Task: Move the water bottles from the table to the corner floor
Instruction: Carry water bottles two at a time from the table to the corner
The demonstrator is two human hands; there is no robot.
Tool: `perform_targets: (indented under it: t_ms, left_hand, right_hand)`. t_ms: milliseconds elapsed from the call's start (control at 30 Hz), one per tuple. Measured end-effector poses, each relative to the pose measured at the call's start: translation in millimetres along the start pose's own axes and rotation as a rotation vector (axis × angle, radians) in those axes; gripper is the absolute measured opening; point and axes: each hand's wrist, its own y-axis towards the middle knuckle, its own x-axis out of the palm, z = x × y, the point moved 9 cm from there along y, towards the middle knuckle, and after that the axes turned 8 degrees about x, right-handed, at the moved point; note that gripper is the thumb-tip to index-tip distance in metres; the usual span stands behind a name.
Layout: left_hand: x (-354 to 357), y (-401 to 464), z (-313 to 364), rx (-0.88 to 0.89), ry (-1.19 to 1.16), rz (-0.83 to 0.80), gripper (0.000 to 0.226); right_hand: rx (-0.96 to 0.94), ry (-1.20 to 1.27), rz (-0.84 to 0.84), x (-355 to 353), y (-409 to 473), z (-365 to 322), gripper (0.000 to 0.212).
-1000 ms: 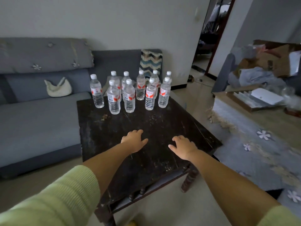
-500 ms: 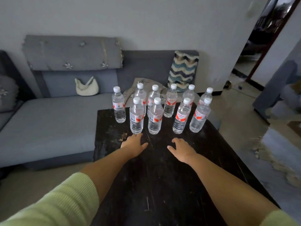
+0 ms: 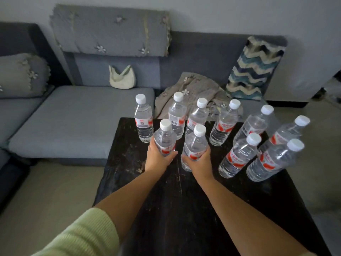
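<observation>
Standing on a scuffed black table (image 3: 166, 209) before a grey sofa (image 3: 73, 117), each grip wraps a bottle.

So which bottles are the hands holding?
The two front ones nearest the person: the left hand grips the front-left bottle, the right hand the one beside it. The other eight stand untouched.
</observation>
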Motion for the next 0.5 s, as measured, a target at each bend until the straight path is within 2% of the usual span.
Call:
perform_targets:
  t_ms: [100, 167, 267, 500]
  left_hand:
    - [8, 13, -4, -0.04, -0.106, 0.104, 0.087]
    - [10, 20, -5, -0.046, -0.093, 0.115, 0.077]
    - [11, 26, -4, -0.046, -0.045, 0.077, 0.066]
    - [5, 2, -6, -0.04, -0.018, 0.031, 0.077]
  right_hand:
    - [-0.028, 0.047, 0.086, 5, 13, -5, 0.084]
    - [-0.014, 0.029, 0.055, 8, 22, -7, 0.074]
    - [0.016, 0.001, -0.017, 7, 34, -6, 0.069]
    - [0.031, -0.041, -0.12, -3, 14, 1, 0.071]
